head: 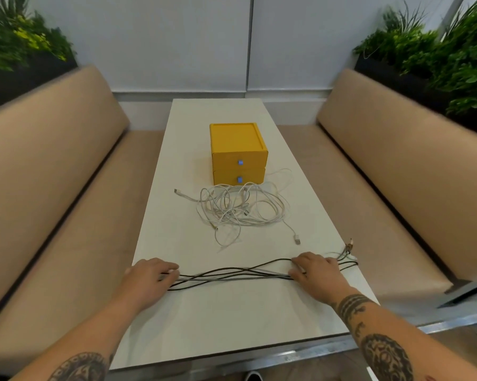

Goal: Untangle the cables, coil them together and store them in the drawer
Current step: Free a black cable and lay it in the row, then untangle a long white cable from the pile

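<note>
Surface: a long white rectangular table [232, 320] is flanked by tan padded benches [53, 166].
Room: pale wall panels [177, 37] and green leafy plants [438, 50] are seen beyond.
Left hand: the left hand [149, 276] is laid palm-down, fingers together and curled over one end of the bundle.
Right hand: the right hand [317, 273] is laid likewise, fingers curled over the other end.
Dark cables: the thin dark cables [232, 273] are stretched between the fingertips, long axis left to right; plugs trail outside the right fingers.
White cables: a tangle of thin white cables [240, 207] is heaped ahead of the fingers, before a closed yellow two-drawer box [237, 149].
</note>
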Demonstrator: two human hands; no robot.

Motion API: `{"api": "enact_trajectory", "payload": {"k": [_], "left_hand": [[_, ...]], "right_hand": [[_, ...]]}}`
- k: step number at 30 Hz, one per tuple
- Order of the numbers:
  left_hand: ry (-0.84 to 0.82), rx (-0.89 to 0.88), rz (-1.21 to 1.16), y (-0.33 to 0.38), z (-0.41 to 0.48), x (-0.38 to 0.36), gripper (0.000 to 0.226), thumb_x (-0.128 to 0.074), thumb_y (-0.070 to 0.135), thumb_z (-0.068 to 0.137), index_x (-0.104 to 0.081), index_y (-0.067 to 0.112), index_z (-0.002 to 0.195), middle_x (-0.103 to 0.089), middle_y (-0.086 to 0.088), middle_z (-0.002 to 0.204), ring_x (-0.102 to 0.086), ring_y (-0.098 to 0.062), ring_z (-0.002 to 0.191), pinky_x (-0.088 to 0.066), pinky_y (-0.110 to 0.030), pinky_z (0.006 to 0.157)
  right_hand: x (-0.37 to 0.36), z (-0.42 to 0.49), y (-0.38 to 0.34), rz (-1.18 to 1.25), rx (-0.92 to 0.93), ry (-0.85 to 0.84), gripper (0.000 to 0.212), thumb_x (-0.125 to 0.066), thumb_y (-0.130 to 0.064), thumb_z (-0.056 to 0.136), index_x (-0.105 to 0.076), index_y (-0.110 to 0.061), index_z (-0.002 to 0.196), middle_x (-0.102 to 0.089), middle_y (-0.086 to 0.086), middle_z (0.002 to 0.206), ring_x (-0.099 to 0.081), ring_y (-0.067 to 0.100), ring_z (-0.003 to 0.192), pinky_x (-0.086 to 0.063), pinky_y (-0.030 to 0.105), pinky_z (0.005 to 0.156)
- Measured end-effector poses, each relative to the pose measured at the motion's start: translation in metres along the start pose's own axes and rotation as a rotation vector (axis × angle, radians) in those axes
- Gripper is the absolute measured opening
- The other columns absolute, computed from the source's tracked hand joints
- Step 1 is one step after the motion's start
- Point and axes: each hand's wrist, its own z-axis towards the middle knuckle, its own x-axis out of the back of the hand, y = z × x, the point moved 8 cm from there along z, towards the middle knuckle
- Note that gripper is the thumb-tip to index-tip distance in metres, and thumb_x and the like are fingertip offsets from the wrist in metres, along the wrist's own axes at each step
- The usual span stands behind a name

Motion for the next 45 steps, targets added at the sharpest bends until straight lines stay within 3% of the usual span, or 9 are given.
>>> {"api": "enact_trajectory", "payload": {"k": [3,8,14,24,32,35,38,42,45], "left_hand": [[0.053,0.100,0.012,0.009,0.001,0.002,0.036,-0.036,0.051,0.098,-0.059,0.049,0.126,-0.064,0.015,0.122,-0.057,-0.019,0.116,-0.042,-0.037,0.095],[-0.025,0.173,0.121,0.037,0.016,-0.005,0.038,-0.031,0.049,0.099,-0.059,0.045,0.124,-0.055,0.002,0.122,-0.051,-0.027,0.114,-0.039,-0.040,0.092],[-0.183,0.290,0.193,0.036,0.034,-0.029,0.072,-0.047,0.070,0.086,-0.026,0.041,0.148,-0.019,-0.004,0.158,-0.026,-0.038,0.135,-0.033,-0.052,0.104],[-0.267,0.377,0.241,0.050,0.057,-0.028,0.075,-0.066,0.055,0.082,-0.029,0.024,0.139,-0.028,-0.012,0.136,-0.037,-0.042,0.122,-0.047,-0.048,0.094],[-0.324,0.483,0.270,0.061,0.076,-0.015,0.086,-0.083,0.042,0.065,-0.035,0.019,0.133,-0.031,-0.014,0.131,-0.048,-0.042,0.114,-0.040,-0.038,0.078],[-0.311,0.546,0.186,0.057,0.073,-0.018,0.081,-0.078,0.045,0.072,-0.036,0.018,0.136,-0.031,-0.013,0.135,-0.044,-0.044,0.119,-0.043,-0.041,0.087],[-0.200,0.521,-0.029,0.064,0.074,-0.019,0.051,-0.061,0.041,0.090,-0.050,0.019,0.134,-0.041,-0.010,0.139,-0.046,-0.038,0.123,-0.044,-0.041,0.095],[0.010,0.372,-0.554,0.108,0.080,-0.009,0.031,-0.052,0.038,0.098,-0.067,0.025,0.121,-0.065,0.003,0.123,-0.059,-0.018,0.113,-0.043,-0.028,0.088],[0.044,0.274,-0.630,0.135,0.092,-0.005,0.024,-0.055,0.035,0.098,-0.069,0.027,0.116,-0.072,0.011,0.106,-0.064,-0.011,0.101,-0.045,-0.024,0.080]], "right_hand": [[0.000,-0.001,-0.011,0.004,-0.091,0.075,0.039,-0.028,-0.047,0.103,-0.053,-0.031,0.128,-0.055,-0.007,0.128,-0.053,0.018,0.122,-0.026,0.045,0.105],[0.003,0.013,-0.027,-0.054,-0.177,0.054,0.044,-0.022,-0.050,0.103,-0.048,-0.030,0.132,-0.055,0.002,0.126,-0.056,0.026,0.115,-0.028,0.051,0.104],[0.003,0.027,-0.027,-0.137,-0.195,0.087,0.037,-0.030,-0.044,0.101,-0.054,-0.026,0.122,-0.055,0.006,0.115,-0.055,0.027,0.103,-0.035,0.044,0.087],[-0.001,0.051,-0.018,-0.127,-0.152,0.081,0.034,-0.043,-0.049,0.097,-0.054,-0.023,0.116,-0.052,0.006,0.117,-0.052,0.027,0.102,-0.036,0.041,0.082],[0.007,0.077,-0.028,-0.094,-0.076,-0.111,0.044,-0.049,-0.050,0.096,-0.045,-0.021,0.129,-0.050,0.006,0.124,-0.054,0.028,0.113,-0.036,0.045,0.093],[0.015,0.089,-0.029,-0.038,-0.105,-0.210,0.040,-0.049,-0.050,0.094,-0.052,-0.020,0.120,-0.056,0.004,0.121,-0.055,0.026,0.112,-0.037,0.044,0.095],[0.031,0.098,-0.034,0.226,-0.128,-0.129,0.033,-0.049,-0.045,0.095,-0.061,-0.019,0.111,-0.064,0.001,0.114,-0.059,0.023,0.103,-0.046,0.039,0.091],[0.045,0.113,-0.068,0.589,-0.075,-0.019,0.035,-0.056,-0.044,0.094,-0.067,-0.019,0.115,-0.069,-0.001,0.112,-0.062,0.019,0.106,-0.049,0.031,0.086],[0.048,0.126,-0.095,0.759,-0.052,-0.019,0.040,-0.058,-0.044,0.095,-0.066,-0.017,0.123,-0.068,-0.002,0.116,-0.062,0.017,0.108,-0.051,0.033,0.091]]}}
